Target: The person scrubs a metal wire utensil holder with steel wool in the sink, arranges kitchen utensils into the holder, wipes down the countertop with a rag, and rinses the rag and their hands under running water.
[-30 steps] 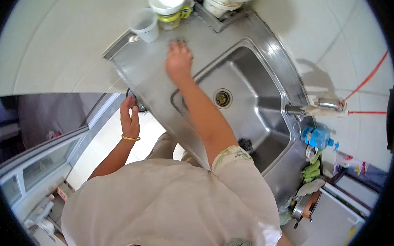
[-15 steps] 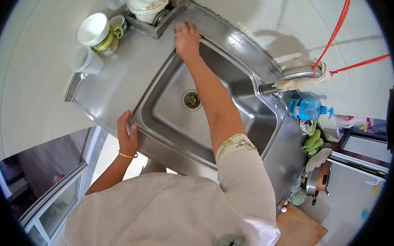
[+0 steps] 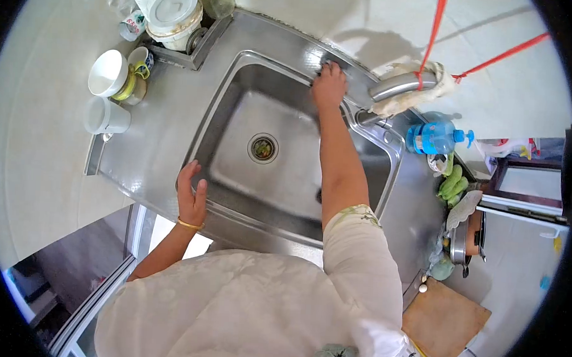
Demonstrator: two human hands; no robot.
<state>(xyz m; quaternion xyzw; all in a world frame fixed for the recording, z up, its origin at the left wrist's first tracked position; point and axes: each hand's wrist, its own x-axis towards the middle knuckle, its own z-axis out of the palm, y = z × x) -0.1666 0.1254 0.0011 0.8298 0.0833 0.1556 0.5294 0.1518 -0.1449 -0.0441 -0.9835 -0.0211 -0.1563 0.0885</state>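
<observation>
A stainless steel sink (image 3: 234, 195) lies in front of me, with bits of green and brown matter in its drain (image 3: 263, 148). My right hand (image 3: 329, 86) reaches across it to the far rim, left of the faucet (image 3: 402, 86). Its fingers are bent down against the metal. A small dark patch shows by the fingertips, and I cannot make out what lies under them. At the near left corner of the basin is my left hand (image 3: 191, 193), thumb and fingers apart, holding nothing. A bracelet circles that wrist.
Bowls (image 3: 108, 73), a white cup (image 3: 107, 116) and lidded tubs (image 3: 175, 14) stand at the left. Red cords (image 3: 433, 32) run to the cloth-wrapped faucet. A blue pump bottle (image 3: 433, 138), green vegetables (image 3: 452, 182), a pot (image 3: 460, 240) and a cutting board (image 3: 446, 319) are at right.
My right hand has moved right along the far rim, from the back left corner towards the faucet. My left hand stays near the front left corner. The view has shifted a little.
</observation>
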